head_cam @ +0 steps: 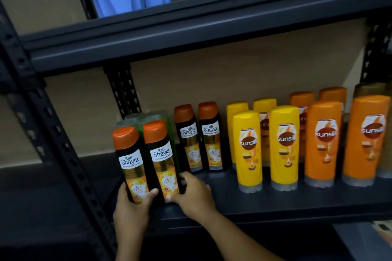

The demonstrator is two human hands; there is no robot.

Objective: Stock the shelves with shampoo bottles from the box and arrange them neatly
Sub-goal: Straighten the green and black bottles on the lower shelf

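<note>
Two dark plastic Safi Shayla shampoo bottles with orange caps [146, 161], upright, side by side, touching, at front left edge of dark metal shelf [275, 203]. Long axes vertical, tilted slightly left, labels facing out. Left hand [132, 207] wrapped round base of left bottle, thumb across its front. Right hand [194, 194] curled on lower right side of right bottle, fingers behind it. Both hands below and at the bases; left nearer shelf post. Probable next move: push pair back and square with two matching black orange-capped bottles [198, 136] standing behind, right. Greenish translucent bottles [148, 117] directly behind held pair. Smooth glossy plastic, rounded flip caps, slim oval bodies. Yellow Sunsilk bottles [266, 147] and orange Sunsilk bottles [343, 140] cap-down further right. Box not in view.
</note>
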